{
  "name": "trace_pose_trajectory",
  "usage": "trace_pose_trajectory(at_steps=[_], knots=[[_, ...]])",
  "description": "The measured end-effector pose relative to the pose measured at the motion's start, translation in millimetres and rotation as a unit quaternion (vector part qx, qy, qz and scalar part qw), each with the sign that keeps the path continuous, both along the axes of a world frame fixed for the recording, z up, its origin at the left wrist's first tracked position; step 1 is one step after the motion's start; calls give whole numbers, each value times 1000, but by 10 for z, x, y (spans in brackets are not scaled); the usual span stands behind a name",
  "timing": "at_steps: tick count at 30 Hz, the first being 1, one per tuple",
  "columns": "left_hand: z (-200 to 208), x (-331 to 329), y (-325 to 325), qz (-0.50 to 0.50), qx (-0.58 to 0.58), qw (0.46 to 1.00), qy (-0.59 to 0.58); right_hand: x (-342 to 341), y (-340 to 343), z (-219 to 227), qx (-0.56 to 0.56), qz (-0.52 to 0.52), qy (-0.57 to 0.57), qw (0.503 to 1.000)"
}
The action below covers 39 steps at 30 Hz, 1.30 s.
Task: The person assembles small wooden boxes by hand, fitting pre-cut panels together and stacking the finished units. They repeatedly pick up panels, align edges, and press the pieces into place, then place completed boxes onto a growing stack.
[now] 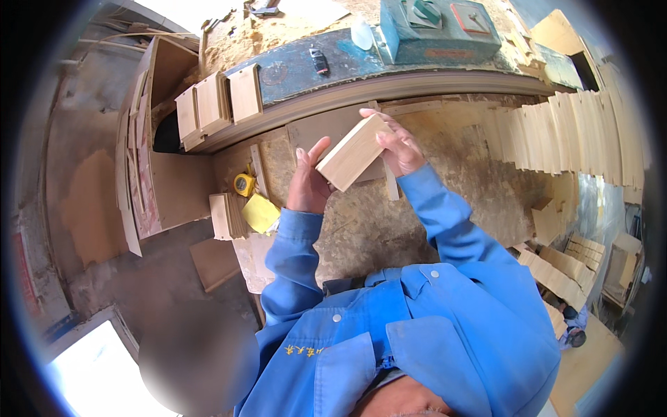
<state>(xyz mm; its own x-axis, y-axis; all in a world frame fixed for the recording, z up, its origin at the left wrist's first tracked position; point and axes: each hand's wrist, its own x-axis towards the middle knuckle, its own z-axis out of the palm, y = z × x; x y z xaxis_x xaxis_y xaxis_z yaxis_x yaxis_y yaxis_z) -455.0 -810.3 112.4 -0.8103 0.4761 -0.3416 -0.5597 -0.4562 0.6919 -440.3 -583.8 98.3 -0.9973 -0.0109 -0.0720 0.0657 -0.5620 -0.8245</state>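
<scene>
A pale rectangular wooden block (pixel 356 154) is held tilted in front of me, its far end toward the right. My right hand (pixel 401 144) grips that far end, with fingers along the back edge and the thumb side on the near face. At the lower left end, my left hand (pixel 310 182) cups the block, thumb and forefinger raised beside it. Part of the left fingers is hidden, so how firmly they press cannot be told. Beneath both hands lies a worn wooden worktop (pixel 368 226).
Beyond the worktop runs a long blue machine (pixel 295 75) with a brown band along its front. Upright boards (pixel 566 132) line the right; more pieces (pixel 217 101) stand at far left. A yellow tape measure (pixel 244 184), yellow pad (pixel 261 213) and small board stack (pixel 227 217) sit left.
</scene>
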Motion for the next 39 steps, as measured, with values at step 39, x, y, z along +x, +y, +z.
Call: trace_pose_trajectory(at_steps=[39], knots=[[-534,-242,433,-42,-481,817,314,225,-492,-483,106,-174,-188,961]])
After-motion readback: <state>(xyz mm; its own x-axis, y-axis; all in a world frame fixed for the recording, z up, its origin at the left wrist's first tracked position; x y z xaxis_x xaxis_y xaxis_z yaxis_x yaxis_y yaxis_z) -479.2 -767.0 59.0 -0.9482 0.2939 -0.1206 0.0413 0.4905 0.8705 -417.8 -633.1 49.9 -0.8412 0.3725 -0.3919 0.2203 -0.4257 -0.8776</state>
